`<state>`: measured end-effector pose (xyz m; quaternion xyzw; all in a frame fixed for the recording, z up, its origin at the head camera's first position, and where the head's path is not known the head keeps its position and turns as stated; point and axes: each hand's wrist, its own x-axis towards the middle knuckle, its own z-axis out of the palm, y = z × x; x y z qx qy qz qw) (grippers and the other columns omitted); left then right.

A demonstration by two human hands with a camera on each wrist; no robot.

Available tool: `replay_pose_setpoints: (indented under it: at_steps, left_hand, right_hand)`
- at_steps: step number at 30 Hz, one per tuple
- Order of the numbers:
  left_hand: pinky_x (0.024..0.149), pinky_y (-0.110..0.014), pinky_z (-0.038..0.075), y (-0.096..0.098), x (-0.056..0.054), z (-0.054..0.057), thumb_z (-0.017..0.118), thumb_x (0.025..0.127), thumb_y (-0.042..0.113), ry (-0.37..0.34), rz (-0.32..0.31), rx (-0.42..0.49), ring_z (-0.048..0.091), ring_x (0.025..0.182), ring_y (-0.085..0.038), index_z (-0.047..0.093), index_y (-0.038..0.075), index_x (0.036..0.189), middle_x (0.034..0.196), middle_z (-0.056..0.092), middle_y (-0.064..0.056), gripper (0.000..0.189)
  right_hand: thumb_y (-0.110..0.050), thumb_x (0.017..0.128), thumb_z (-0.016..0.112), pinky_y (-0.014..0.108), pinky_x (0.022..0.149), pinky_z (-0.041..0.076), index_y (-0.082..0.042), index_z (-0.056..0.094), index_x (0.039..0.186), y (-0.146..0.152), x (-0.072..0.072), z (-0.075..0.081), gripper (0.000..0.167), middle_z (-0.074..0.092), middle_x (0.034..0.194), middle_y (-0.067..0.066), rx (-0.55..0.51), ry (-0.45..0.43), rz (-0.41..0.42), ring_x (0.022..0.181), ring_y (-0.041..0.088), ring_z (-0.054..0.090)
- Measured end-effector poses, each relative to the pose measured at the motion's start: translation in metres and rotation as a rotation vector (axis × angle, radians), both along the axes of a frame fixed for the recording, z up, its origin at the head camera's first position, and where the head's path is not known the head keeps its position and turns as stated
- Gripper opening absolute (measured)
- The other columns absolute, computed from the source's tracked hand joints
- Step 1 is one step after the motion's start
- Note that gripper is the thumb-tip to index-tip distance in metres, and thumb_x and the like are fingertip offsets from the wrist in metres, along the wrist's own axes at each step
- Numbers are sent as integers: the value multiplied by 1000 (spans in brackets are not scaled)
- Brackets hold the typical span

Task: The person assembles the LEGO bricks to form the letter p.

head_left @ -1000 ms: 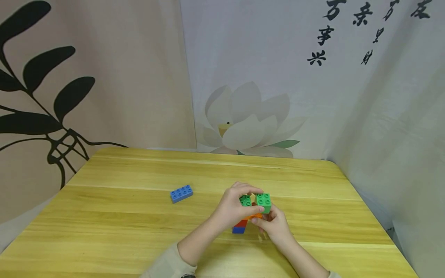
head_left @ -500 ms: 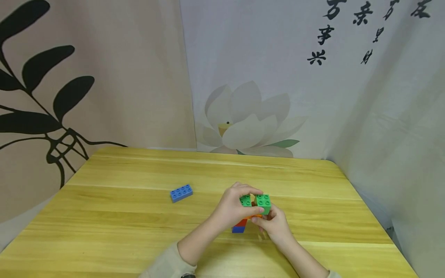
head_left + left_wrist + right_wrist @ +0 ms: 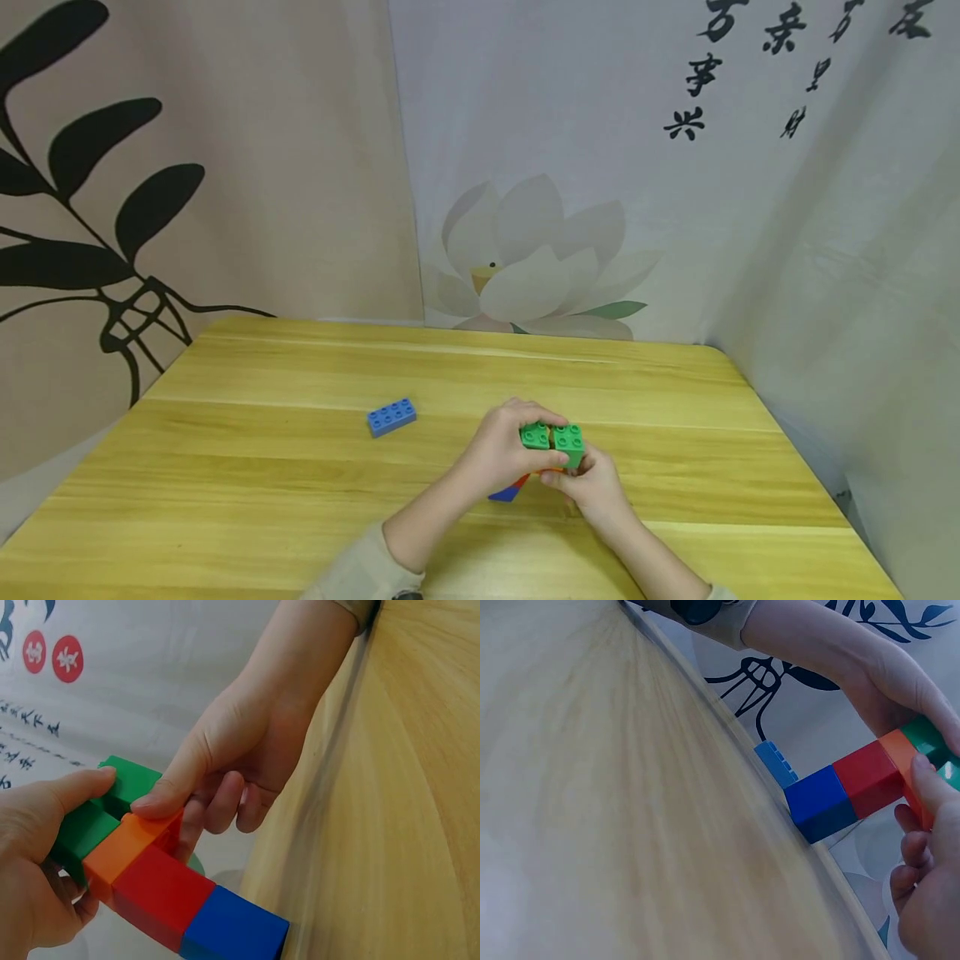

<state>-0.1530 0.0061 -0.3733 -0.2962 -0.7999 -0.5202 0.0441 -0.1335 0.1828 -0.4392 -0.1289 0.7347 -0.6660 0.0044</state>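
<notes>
Both hands hold one tower of toy building bricks. A dark blue brick [image 3: 821, 804] forms its foot, then come a red brick [image 3: 163, 892] and an orange brick [image 3: 129, 847]. Two green bricks [image 3: 567, 444] sit side by side on top, a narrow gap between them. My left hand [image 3: 498, 440] grips the green bricks, thumb on the near side and fingers over the far side. My right hand [image 3: 597, 487] pinches the orange brick from the right, its thumb on the near face. The tower leans, its foot towards the left; whether it touches the table cannot be told.
A separate blue brick [image 3: 392, 418] with studs up lies on the wooden table [image 3: 247, 492], left of the hands. Behind the table hangs a printed cloth [image 3: 525, 125] with a lotus and dark characters; another cloth carries dark leaves.
The tower has tilted, its blue foot swinging left. The green bricks have dropped slightly, and the gap between them looks narrower. Both hands keep their hold; the loose blue brick stays put.
</notes>
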Motion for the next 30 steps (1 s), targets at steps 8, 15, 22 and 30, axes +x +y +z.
replay_pose_setpoints:
  at_steps: [8, 15, 22, 30]
  left_hand:
    - [72, -23, 49, -3, 0, 4, 84, 75, 19, -69, 4, 10, 54, 90, -10, 73, 14, 106, 103, 66, 8, 33]
    - [71, -24, 49, -5, 1, 7, 84, 74, 16, -59, -5, -7, 55, 91, -11, 74, 15, 105, 102, 66, 9, 32]
    - [84, -31, 44, -4, 4, 10, 85, 74, 21, 124, 12, -115, 56, 92, -6, 74, 16, 105, 99, 68, 13, 33]
    - [100, -44, 37, -2, 5, 7, 85, 74, 22, 213, 19, -150, 60, 93, -12, 74, 16, 105, 99, 68, 13, 34]
  right_hand:
    - [2, 77, 76, 23, 66, 50, 9, 65, 103, -1, -1, 4, 29, 71, 87, 0, -3, 32, -52, 74, 10, 58]
    - [1, 77, 77, 24, 70, 49, 8, 67, 101, -1, -1, 6, 28, 71, 90, -1, 11, 44, -39, 80, 12, 58]
    - [-1, 75, 79, 30, 80, 52, 8, 66, 103, 0, -2, 7, 32, 71, 95, 3, 4, 17, -23, 93, 20, 64]
    - [-2, 77, 77, 33, 81, 53, 7, 66, 104, 1, -4, 4, 30, 70, 98, 7, 16, 35, 22, 93, 22, 65]
